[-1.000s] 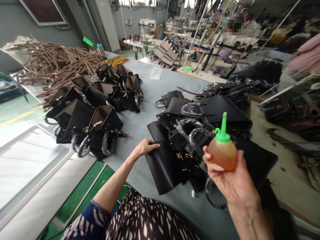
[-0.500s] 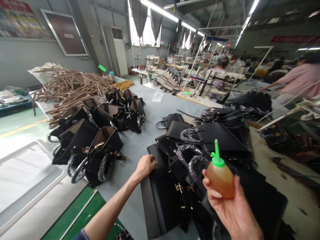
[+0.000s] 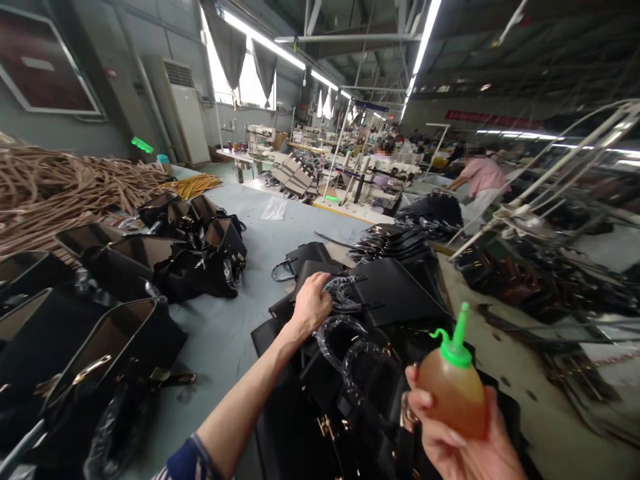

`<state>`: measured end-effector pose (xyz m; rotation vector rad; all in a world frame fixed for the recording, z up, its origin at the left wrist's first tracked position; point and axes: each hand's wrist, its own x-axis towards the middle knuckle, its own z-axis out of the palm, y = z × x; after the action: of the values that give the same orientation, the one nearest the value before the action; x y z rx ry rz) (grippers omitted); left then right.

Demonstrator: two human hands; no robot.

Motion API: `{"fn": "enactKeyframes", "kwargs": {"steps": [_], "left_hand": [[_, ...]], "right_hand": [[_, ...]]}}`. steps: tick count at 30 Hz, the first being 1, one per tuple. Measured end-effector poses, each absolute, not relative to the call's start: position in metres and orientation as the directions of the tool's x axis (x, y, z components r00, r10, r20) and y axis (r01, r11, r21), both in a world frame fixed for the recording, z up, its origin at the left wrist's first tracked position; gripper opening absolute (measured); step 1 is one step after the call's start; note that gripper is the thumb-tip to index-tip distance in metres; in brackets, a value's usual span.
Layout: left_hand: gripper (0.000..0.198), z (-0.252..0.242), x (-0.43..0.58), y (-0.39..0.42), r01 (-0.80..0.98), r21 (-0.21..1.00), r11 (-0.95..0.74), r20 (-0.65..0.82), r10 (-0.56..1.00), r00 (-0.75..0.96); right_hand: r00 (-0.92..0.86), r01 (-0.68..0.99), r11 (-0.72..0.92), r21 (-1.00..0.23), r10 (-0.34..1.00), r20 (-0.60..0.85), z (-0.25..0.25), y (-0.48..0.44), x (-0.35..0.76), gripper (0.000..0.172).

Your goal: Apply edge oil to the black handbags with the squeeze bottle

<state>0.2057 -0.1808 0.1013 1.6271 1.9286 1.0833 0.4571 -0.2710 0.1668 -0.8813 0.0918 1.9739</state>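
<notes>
My right hand is wrapped around a squeeze bottle of amber liquid. It has a green nozzle pointing up, with its small cap hanging off to the side. Over the pile of black handbags, my left hand reaches out with curled fingers at a plastic-wrapped bag handle; the fingertips are partly hidden. More wrapped handles loop up just below that hand. Gold clasps show on the bags nearest me.
Open black bags stand on the left of the grey table. Brown straps are heaped behind them, beside yellow strips. Sewing machines stand further back. A person in pink bends over work at the right.
My left hand has moved from the near bag's edge forward to a handle further up the pile. The view has swung right and closer. The bottle stays in my right hand.
</notes>
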Motion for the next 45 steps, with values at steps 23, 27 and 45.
{"fn": "enactKeyframes", "kwargs": {"steps": [23, 27, 45], "left_hand": [[0.039, 0.226, 0.212, -0.192, 0.890, 0.447, 0.087, 0.280, 0.932, -0.232], [0.036, 0.249, 0.169, -0.247, 0.883, 0.439, 0.166, 0.217, 0.934, -0.284], [0.041, 0.265, 0.108, -0.440, 0.861, 0.421, 0.287, 0.056, 0.939, -0.340]], "right_hand": [[-0.200, -0.853, -0.419, -0.311, 0.813, -0.546, 0.185, -0.294, 0.500, 0.083], [-0.217, -0.806, -0.458, -0.376, 0.818, -0.532, 0.196, -0.295, 0.489, 0.077], [-0.579, -0.523, -0.765, -0.375, 0.642, -0.502, 0.240, -0.337, 0.339, 0.044]]}}
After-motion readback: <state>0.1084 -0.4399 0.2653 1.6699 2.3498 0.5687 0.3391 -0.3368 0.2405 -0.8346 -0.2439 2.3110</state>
